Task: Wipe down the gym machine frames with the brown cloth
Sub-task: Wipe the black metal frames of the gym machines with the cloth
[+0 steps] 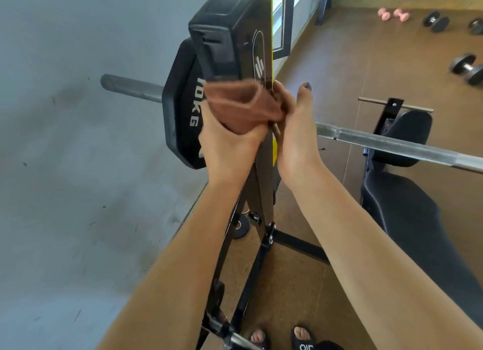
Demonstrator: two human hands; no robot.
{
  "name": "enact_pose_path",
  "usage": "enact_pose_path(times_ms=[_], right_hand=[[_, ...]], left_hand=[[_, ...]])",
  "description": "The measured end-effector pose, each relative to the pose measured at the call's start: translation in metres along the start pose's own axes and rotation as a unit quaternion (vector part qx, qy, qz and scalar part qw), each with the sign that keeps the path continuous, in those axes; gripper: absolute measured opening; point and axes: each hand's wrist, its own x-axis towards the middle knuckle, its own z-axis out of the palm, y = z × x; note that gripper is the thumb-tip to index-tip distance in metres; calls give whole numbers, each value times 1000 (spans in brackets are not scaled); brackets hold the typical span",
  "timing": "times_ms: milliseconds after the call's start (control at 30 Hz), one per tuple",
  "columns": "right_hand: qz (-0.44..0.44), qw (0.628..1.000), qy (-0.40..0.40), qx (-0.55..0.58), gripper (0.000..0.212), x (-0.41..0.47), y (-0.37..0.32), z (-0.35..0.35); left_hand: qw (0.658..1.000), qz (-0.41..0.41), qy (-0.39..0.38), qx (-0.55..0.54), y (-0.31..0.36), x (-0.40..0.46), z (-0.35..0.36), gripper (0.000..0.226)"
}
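A black upright post [235, 36] of a bench-press rack rises in the middle of the view, with a yellow strip down its right edge. A brown cloth [235, 104] is wrapped around the post just below its top block. My left hand [227, 140] grips the cloth from the left and below. My right hand [295, 130] holds the cloth's right end against the post, its thumb pointing up. The fingers of both hands are partly hidden behind the cloth and the post.
A barbell [392, 143] lies across the rack with a black 10 kg plate [180, 114] behind the post. A black padded bench [407, 213] stands at the right. Dumbbells [467, 68] lie on the brown floor at the far right. A grey wall [78, 140] fills the left.
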Motion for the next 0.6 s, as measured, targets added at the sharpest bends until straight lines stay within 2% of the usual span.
enact_pose_path(times_ms=[100, 200, 300, 400, 433, 467, 567, 600], right_hand=[[1, 1000, 2, -4, 55, -10, -2, -4], [-18, 999, -2, -26, 55, -21, 9, -13], [-23, 1000, -4, 2, 61, -22, 20, -23], [-34, 999, 2, -19, 100, -31, 6, -21], [-36, 999, 5, -10, 105, -31, 2, -20], [-35, 999, 12, -3, 101, -29, -2, -22], [-19, 999, 24, 30, 59, -12, -3, -24], [-7, 999, 31, 38, 54, -12, -5, -21]], left_hand=[[995, -41, -57, 64, -24, -13, 2, 75], [996, -24, -40, 73, -13, -13, 0, 81], [997, 47, 65, -3, 42, 13, -2, 67], [971, 135, 196, -8, 97, 44, 1, 56], [966, 139, 217, -2, 102, 46, 4, 56], [966, 128, 222, 3, 102, 42, 8, 57], [980, 62, 185, 23, 69, 21, 18, 67], [985, 40, 165, 37, 57, 14, 19, 71]])
